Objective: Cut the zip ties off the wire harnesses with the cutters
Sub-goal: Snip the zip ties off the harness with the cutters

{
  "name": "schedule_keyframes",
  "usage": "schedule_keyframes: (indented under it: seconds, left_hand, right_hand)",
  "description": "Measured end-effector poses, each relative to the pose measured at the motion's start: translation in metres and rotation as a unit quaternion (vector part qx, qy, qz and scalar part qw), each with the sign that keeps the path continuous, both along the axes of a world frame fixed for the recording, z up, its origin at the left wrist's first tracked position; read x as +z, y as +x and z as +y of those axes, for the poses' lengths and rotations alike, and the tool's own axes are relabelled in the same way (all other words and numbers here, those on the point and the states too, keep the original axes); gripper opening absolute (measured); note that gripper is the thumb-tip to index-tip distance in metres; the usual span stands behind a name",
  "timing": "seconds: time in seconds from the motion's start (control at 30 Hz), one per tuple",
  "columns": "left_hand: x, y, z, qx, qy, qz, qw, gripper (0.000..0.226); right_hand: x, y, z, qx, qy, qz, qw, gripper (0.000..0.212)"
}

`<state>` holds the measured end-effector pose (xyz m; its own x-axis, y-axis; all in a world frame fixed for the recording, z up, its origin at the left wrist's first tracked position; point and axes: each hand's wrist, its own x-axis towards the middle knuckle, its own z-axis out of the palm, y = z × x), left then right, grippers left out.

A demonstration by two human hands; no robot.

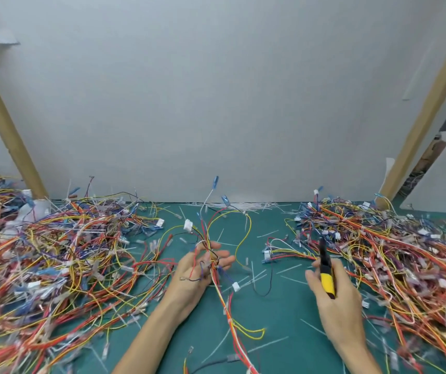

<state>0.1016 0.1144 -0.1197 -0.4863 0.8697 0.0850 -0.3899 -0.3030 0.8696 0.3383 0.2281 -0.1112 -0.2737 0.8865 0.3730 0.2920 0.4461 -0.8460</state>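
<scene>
Left hand (203,268) grips one wire harness (211,255), right hand (335,290) grips cutters (325,265) off to the side; next, probably find a zip tie and bring the cutters in.

Your table has a flat green top (283,314). On your left lies a big heap of red, yellow and blue wires (54,252) — on your right, another tangled heap of coloured wires (394,252). Thin white plastic strips (289,268) lie scattered between them.

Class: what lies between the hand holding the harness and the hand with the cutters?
Head view: green mat strewn with cut zip ties, a white connector, a black wire.
</scene>
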Motion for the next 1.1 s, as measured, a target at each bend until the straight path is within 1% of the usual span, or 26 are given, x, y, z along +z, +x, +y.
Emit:
schedule_keyframes:
  seconds: [0.03,0.07,0.13,0.2,0.27,0.33,0.4,0.47,0.6,0.67,0.73,0.77,0.8,0.83,0.87,0.9,0.93,1.0,1.07,1.1]
  left_hand:
    - [0.000,0.000,-0.001,-0.008,0.002,0.007,1.000,0.038]
    - [-0.001,0.001,-0.001,-0.017,0.004,0.009,1.000,0.033]
    - [-0.001,0.000,-0.001,-0.023,0.005,0.020,1.000,0.043]
    - [0.002,0.000,-0.001,-0.026,-0.014,0.038,0.999,0.040]
    - [-0.001,-0.001,0.001,-0.024,-0.031,0.050,0.998,0.033]
    - [-0.003,-0.001,0.002,-0.007,-0.035,0.055,0.998,0.021]
    - [-0.003,0.002,0.002,0.019,-0.040,0.054,0.998,0.026]
    - [-0.001,0.005,0.003,0.039,-0.041,0.050,0.997,0.029]
    - [0.003,0.011,0.003,0.075,-0.038,0.054,0.995,0.032]
    - [0.003,0.013,0.002,0.088,-0.052,0.073,0.992,0.032]
    - [0.002,0.013,0.002,0.097,-0.077,0.101,0.987,0.033]
    - [0.001,0.012,0.002,0.102,-0.086,0.112,0.985,0.033]
    - [0.001,0.011,0.003,0.105,-0.088,0.114,0.984,0.033]
    - [0.000,0.012,0.004,0.106,-0.087,0.109,0.985,0.033]
    - [-0.002,0.012,0.005,0.106,-0.085,0.106,0.985,0.033]
    - [-0.003,0.012,0.005,0.110,-0.087,0.109,0.984,0.031]
    - [-0.003,0.012,0.005,0.115,-0.091,0.117,0.982,0.030]
    - [-0.003,0.014,0.004,0.128,-0.105,0.141,0.976,0.030]
    - [-0.002,0.016,0.003,0.151,-0.120,0.171,0.966,0.028]
    - [-0.001,0.016,0.002,0.169,-0.126,0.188,0.959,0.026]
  right_hand:
    - [0.001,-0.001,-0.001,0.017,-0.014,0.032,0.999,0.009]
    - [0.001,-0.001,-0.001,0.036,-0.033,0.071,0.996,0.005]
    - [0.001,-0.001,0.000,0.073,-0.090,0.148,0.982,0.012]
    - [0.000,0.000,0.005,0.105,-0.157,0.189,0.963,0.015]
    - [-0.001,-0.001,0.006,0.128,-0.200,0.202,0.950,0.016]
    - [-0.002,-0.003,0.005,0.139,-0.211,0.210,0.944,0.013]
    - [-0.001,-0.004,0.004,0.146,-0.219,0.211,0.942,0.021]
    - [-0.001,-0.004,0.006,0.143,-0.221,0.200,0.944,0.024]
    - [0.009,-0.004,0.007,0.136,-0.247,0.175,0.943,0.017]
    - [0.019,-0.006,0.006,0.130,-0.283,0.163,0.936,0.019]
    - [0.030,-0.009,0.003,0.129,-0.313,0.146,0.929,0.012]
    - [0.035,-0.011,0.001,0.134,-0.322,0.132,0.928,0.013]
    - [0.040,-0.015,-0.003,0.145,-0.328,0.122,0.925,0.017]
    - [0.044,-0.019,-0.008,0.162,-0.333,0.114,0.922,0.026]
    - [0.047,-0.024,-0.013,0.180,-0.337,0.111,0.917,0.041]
    - [0.050,-0.030,-0.018,0.196,-0.344,0.114,0.911,0.050]
    - [0.054,-0.036,-0.023,0.207,-0.349,0.125,0.906,0.048]
    - [0.063,-0.049,-0.028,0.223,-0.372,0.147,0.889,0.029]
    - [0.074,-0.059,-0.025,0.236,-0.396,0.146,0.875,0.019]
    - [0.080,-0.063,-0.022,0.239,-0.397,0.138,0.876,0.016]
